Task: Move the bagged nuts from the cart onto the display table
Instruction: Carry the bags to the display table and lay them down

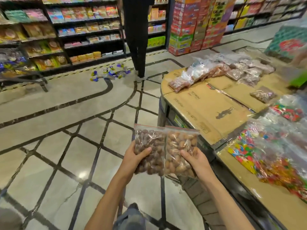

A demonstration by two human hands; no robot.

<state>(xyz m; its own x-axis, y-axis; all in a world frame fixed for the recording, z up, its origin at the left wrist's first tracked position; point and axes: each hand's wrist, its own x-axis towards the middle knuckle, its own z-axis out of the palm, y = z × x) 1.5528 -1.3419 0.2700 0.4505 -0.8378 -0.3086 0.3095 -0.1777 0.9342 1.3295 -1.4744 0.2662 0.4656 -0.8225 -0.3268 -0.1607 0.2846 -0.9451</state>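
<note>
I hold two clear zip bags of nuts side by side over the floor, just left of the display table (207,107). My left hand (134,156) grips the bag of dark brown nuts (149,146). My right hand (194,159) grips the bag of lighter tan nuts (180,146). The table is covered with flattened cardboard. Several bagged nuts (221,70) lie in rows on its far end. A cart (18,68) stands at the far left, blurred, with packets in it.
Bags of coloured sweets (272,155) cover the table's near right part. A person in black trousers (138,35) stands ahead by the shelves (74,30). Purple packets (109,73) lie on the tiled floor. Stacked cartons (196,24) rise behind the table.
</note>
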